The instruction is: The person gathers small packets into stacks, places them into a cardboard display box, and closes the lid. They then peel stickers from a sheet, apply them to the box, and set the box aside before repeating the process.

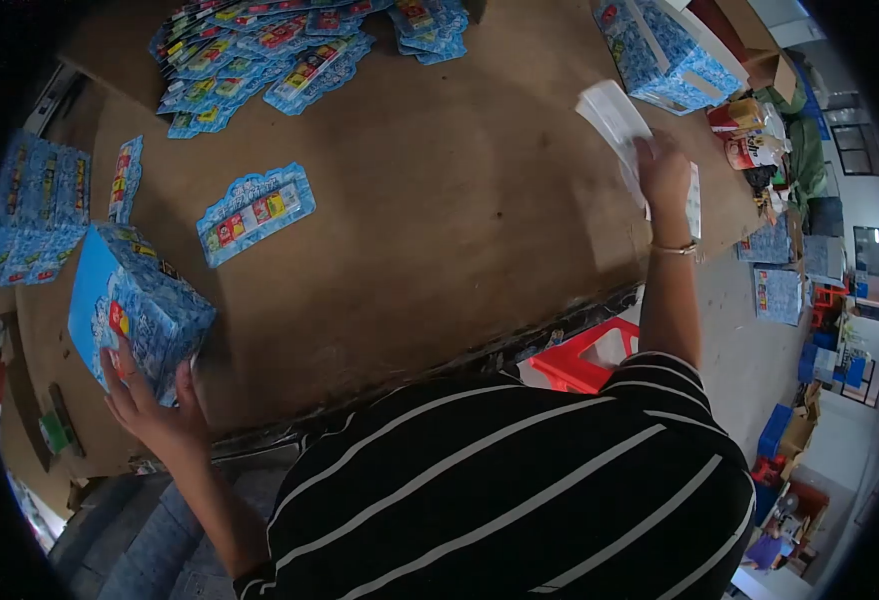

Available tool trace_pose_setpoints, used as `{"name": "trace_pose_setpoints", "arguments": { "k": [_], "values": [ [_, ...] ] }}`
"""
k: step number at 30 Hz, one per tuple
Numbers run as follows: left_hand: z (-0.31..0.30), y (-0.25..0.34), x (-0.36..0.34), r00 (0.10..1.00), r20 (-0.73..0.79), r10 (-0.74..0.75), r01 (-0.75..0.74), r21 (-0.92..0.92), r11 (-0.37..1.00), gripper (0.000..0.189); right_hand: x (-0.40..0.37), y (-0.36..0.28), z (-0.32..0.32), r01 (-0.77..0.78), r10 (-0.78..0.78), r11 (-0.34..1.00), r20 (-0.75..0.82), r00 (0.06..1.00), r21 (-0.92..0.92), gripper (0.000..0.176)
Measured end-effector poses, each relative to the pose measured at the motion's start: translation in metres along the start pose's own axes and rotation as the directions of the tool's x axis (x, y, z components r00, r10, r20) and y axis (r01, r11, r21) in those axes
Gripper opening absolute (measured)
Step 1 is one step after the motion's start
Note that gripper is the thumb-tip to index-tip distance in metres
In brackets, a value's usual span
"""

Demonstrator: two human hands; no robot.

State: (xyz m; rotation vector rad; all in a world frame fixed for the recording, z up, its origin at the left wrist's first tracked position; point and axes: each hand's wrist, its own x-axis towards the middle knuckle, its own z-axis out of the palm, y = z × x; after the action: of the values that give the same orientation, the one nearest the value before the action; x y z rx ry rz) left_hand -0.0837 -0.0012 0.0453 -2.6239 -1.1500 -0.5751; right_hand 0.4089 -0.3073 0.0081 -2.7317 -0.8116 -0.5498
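Note:
My left hand [165,415] grips the near end of a blue printed box [145,300] at the left of the table, fingers on one face and thumb on another. My right hand [666,175] is at the table's right side, its fingers closed on white paper strips [615,115]. More of the white paper shows under and beside that hand. Between my hands, nearer the left one, a blue die-cut card [256,213] with a colourful strip lies flat. A second, narrower-looking card [126,180] lies just beyond the box.
A spread pile of blue cards [250,60] covers the far left of the brown table [440,220]. Stacked blue boxes [40,210] stand at the left edge. Another blue box [670,60] sits far right, near coloured packets [750,135]. A red stool [585,360] stands below the front edge.

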Motion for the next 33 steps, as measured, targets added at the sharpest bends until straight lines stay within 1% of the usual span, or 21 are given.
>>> {"name": "trace_pose_setpoints", "arguments": {
  "k": [1, 3, 5, 6, 8, 9, 11, 12, 14, 15, 17, 18, 19, 20, 24, 26, 27, 29, 30, 32, 33],
  "values": [
    [-0.01, 0.016, 0.005, 0.992, -0.125, -0.014, -0.013, -0.216, 0.976, 0.063, -0.007, -0.047, -0.007, 0.153, -0.137, 0.984, -0.16, 0.978, 0.095, 0.02],
    [-0.032, 0.064, 0.023, 0.979, -0.154, 0.13, -0.183, -0.408, 0.894, 0.066, -0.018, -0.137, -0.021, 0.459, -0.407, 0.846, -0.226, 0.885, 0.272, 0.014],
    [-0.038, 0.097, 0.05, 0.928, -0.251, 0.274, -0.364, -0.462, 0.809, 0.066, -0.026, -0.208, -0.038, 0.767, -0.693, 0.546, -0.333, 0.64, 0.338, 0.027],
    [-0.034, 0.107, 0.066, 0.917, -0.252, 0.31, -0.393, -0.421, 0.817, 0.06, -0.03, -0.23, -0.05, 0.786, -0.706, 0.486, -0.359, 0.611, 0.382, 0.027],
    [-0.034, 0.093, 0.074, 0.923, -0.227, 0.312, -0.377, -0.352, 0.857, 0.055, -0.031, -0.26, -0.07, 0.906, -0.787, 0.211, -0.486, 0.38, 0.366, 0.038],
    [-0.033, 0.084, 0.071, 0.889, -0.315, 0.332, -0.435, -0.354, 0.828, 0.048, -0.026, -0.269, -0.072, 0.911, -0.785, 0.173, -0.507, 0.357, 0.374, 0.038],
    [-0.028, 0.071, 0.068, 0.849, -0.4, 0.346, -0.489, -0.344, 0.802, 0.042, -0.015, -0.276, -0.073, 0.881, -0.735, 0.363, -0.489, 0.471, 0.303, 0.053],
    [-0.025, 0.062, 0.065, 0.81, -0.484, 0.33, -0.523, -0.345, 0.779, 0.038, -0.014, -0.276, -0.07, 0.885, -0.737, 0.348, -0.493, 0.462, 0.309, 0.053],
    [-0.017, 0.05, 0.054, 0.774, -0.558, 0.299, -0.543, -0.343, 0.767, 0.035, -0.017, -0.277, -0.06, 0.498, -0.733, 0.145, -0.246, 0.634, 0.855, 0.059],
    [-0.013, 0.045, 0.048, 0.805, -0.524, 0.278, -0.508, -0.367, 0.78, 0.034, -0.021, -0.279, -0.059, 0.495, -0.739, 0.133, -0.247, 0.627, 0.859, 0.059],
    [-0.013, 0.043, 0.041, 0.836, -0.483, 0.262, -0.473, -0.389, 0.791, 0.034, -0.034, -0.279, -0.059, 0.236, -0.791, 0.106, -0.062, 0.608, 0.966, 0.057],
    [-0.016, 0.05, 0.034, 0.978, -0.207, -0.007, -0.154, -0.751, 0.642, 0.031, -0.037, -0.283, -0.053, 0.232, -0.794, 0.106, -0.058, 0.605, 0.967, 0.057],
    [-0.018, 0.055, 0.029, 0.97, 0.17, -0.174, 0.221, -0.913, 0.342, 0.028, -0.04, -0.289, -0.045, 0.004, -0.745, 0.12, 0.087, 0.662, 0.993, 0.054],
    [-0.018, 0.054, 0.031, 0.962, 0.209, -0.177, 0.252, -0.928, 0.274, 0.024, -0.043, -0.291, -0.04, -0.223, -0.69, 0.12, 0.243, 0.682, 0.967, 0.051],
    [-0.01, 0.045, 0.026, 0.942, 0.264, -0.208, 0.311, -0.92, 0.24, 0.029, -0.043, -0.291, -0.042, -0.409, -0.758, 0.004, 0.269, 0.594, 0.912, 0.046],
    [-0.006, 0.043, 0.025, 0.946, 0.219, -0.241, 0.261, -0.952, 0.16, 0.035, -0.044, -0.284, -0.039, -0.485, -0.798, 0.167, 0.406, 0.445, 0.859, 0.037],
    [-0.007, 0.044, 0.024, 0.945, 0.22, -0.242, 0.262, -0.952, 0.16, 0.035, -0.045, -0.285, -0.037, -0.485, -0.798, 0.168, 0.407, 0.444, 0.858, 0.037],
    [-0.011, 0.048, 0.025, 0.942, 0.069, -0.328, 0.216, -0.874, 0.436, 0.046, -0.047, -0.286, -0.032, -0.518, -0.733, 0.15, 0.446, 0.513, 0.842, 0.03],
    [-0.011, 0.048, 0.028, 0.943, 0.07, -0.326, 0.215, -0.875, 0.434, 0.046, -0.05, -0.287, -0.033, -0.518, -0.731, 0.15, 0.447, 0.515, 0.842, 0.03],
    [-0.012, 0.045, 0.036, 0.882, -0.464, -0.08, -0.16, -0.454, 0.877, 0.058, -0.055, -0.29, -0.035, -0.478, -0.654, 0.133, 0.439, 0.616, 0.868, 0.024],
    [-0.015, 0.045, 0.037, 0.883, -0.463, -0.08, -0.158, -0.454, 0.877, 0.058, -0.056, -0.291, -0.035, -0.479, -0.654, 0.134, 0.44, 0.615, 0.868, 0.024]
  ]
}}
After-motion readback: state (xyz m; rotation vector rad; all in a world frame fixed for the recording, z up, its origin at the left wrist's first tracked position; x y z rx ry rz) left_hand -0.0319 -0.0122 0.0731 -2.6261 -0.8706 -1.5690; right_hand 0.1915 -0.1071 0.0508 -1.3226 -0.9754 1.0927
